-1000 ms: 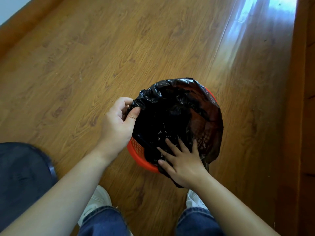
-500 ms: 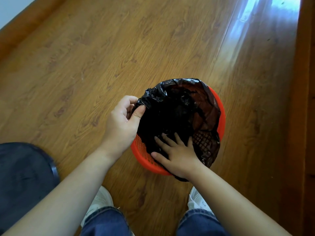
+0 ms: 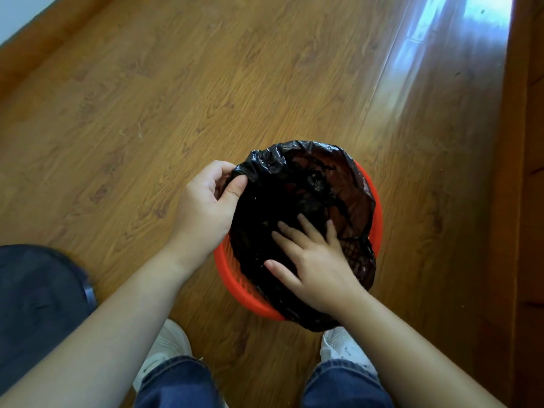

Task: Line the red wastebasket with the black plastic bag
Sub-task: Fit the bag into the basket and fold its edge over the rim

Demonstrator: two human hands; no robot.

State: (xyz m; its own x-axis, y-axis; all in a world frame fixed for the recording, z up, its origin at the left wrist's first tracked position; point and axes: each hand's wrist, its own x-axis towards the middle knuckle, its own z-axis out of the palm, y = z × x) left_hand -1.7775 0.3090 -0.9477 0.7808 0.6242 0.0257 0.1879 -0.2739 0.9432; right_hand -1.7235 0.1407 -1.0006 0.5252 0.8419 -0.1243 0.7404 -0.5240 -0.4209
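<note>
While the left hand pinches the black bag, the flat right hand hides the wastebasket's near rim.

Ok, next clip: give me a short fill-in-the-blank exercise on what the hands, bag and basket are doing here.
1. The left hand pinches the rim of the ____ bag.
2. The right hand lies flat, fingers spread, ____ the bag.
3. The red basket stands on a ____ floor.

Missing words: black; inside; wooden
</note>
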